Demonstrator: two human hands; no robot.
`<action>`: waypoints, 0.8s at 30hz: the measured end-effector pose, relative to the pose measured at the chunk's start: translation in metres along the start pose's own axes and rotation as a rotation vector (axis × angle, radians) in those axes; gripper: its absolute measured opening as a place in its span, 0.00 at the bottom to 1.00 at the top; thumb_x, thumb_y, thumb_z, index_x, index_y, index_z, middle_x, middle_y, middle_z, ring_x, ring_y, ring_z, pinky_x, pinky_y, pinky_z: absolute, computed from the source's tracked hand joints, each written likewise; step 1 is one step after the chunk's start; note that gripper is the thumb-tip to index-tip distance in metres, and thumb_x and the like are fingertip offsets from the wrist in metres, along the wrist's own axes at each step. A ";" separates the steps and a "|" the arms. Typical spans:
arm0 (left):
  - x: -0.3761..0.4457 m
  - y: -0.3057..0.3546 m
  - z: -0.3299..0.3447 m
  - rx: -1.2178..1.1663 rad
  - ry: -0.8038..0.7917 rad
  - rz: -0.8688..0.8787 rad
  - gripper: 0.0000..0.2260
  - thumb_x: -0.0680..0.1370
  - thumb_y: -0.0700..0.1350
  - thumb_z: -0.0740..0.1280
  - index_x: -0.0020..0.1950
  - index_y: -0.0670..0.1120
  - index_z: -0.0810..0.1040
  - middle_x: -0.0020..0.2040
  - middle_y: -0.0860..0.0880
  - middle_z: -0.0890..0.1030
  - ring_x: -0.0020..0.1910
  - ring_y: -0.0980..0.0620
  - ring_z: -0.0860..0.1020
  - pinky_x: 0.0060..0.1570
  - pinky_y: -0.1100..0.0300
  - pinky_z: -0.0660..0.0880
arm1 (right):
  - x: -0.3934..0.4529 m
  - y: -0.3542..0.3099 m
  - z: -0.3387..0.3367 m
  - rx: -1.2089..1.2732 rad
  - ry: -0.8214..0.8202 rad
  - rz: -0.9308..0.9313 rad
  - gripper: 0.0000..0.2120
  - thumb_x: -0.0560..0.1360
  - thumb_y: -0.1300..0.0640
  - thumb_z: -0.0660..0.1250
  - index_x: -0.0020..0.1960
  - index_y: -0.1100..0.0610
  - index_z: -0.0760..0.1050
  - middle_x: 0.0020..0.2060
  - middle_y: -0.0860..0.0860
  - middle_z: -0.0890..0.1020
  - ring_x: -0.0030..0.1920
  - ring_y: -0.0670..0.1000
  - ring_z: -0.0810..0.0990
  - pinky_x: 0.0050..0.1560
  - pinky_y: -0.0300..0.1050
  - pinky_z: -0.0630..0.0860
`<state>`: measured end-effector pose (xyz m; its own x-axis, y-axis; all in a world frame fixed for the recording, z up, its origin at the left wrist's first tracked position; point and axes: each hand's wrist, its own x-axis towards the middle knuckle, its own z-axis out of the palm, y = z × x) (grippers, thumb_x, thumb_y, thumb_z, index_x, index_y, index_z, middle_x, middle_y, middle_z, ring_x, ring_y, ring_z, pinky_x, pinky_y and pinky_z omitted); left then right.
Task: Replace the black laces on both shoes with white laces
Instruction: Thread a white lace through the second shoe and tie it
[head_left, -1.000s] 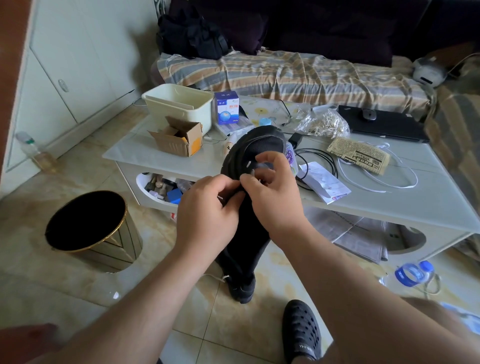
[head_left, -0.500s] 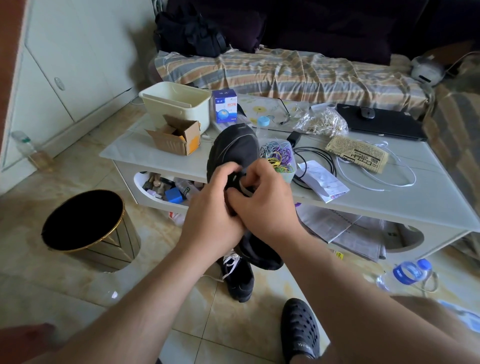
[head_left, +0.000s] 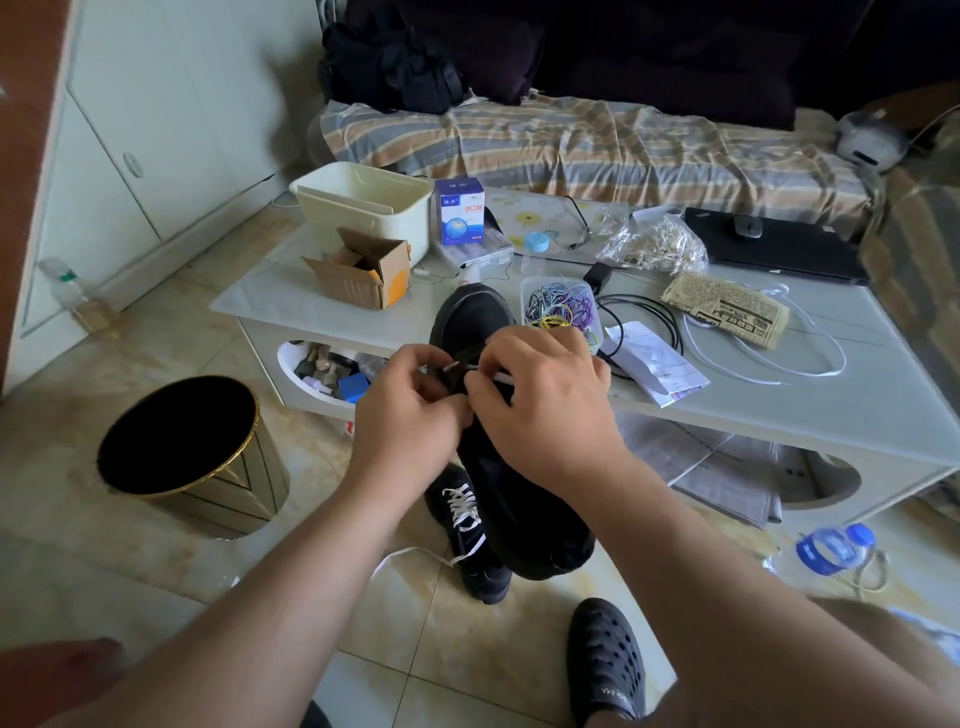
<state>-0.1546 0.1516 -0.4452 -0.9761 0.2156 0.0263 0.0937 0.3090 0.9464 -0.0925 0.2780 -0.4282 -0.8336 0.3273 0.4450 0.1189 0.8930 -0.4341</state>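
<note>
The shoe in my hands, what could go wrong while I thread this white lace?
1. The held shoe hangs in the air, so it may twist and the white lace tip, pinched by the left hand and right hand, could slip out.
2. The loose lace of the shoe on the floor could snag on a foot.

Black shoe (head_left: 475, 317) held up over the white table (head_left: 857, 395) edge, toe away from the person. Left hand (head_left: 402, 415) and right hand (head_left: 540, 410) meet over its lacing area — both pinching a white lace (head_left: 451, 366) at the eyelets. Second shoe (head_left: 467, 530) on the tiled floor below, already white-laced — loose end trailing left.
</note>
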 end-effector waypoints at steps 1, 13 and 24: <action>0.001 -0.001 0.000 -0.002 0.000 -0.017 0.14 0.68 0.42 0.74 0.49 0.58 0.79 0.34 0.57 0.80 0.35 0.55 0.77 0.40 0.55 0.73 | -0.001 0.002 0.002 -0.021 -0.002 0.015 0.08 0.77 0.44 0.66 0.46 0.47 0.79 0.55 0.38 0.80 0.60 0.54 0.71 0.52 0.50 0.62; -0.023 0.003 0.017 -0.064 0.036 0.099 0.17 0.76 0.40 0.72 0.60 0.56 0.74 0.37 0.51 0.79 0.34 0.56 0.78 0.34 0.67 0.72 | 0.003 -0.010 -0.003 0.004 -0.096 0.296 0.13 0.73 0.35 0.69 0.46 0.43 0.84 0.56 0.42 0.69 0.64 0.53 0.65 0.61 0.55 0.64; -0.015 0.004 0.011 -0.174 -0.231 0.071 0.22 0.70 0.43 0.66 0.62 0.62 0.77 0.48 0.46 0.84 0.49 0.43 0.83 0.53 0.43 0.81 | 0.010 0.004 0.000 0.284 -0.090 0.362 0.10 0.66 0.45 0.63 0.27 0.42 0.70 0.49 0.44 0.73 0.60 0.56 0.73 0.54 0.52 0.66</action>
<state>-0.1373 0.1603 -0.4452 -0.8958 0.4427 0.0390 0.1056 0.1268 0.9863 -0.0998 0.2850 -0.4256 -0.8107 0.5630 0.1608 0.2690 0.6020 -0.7519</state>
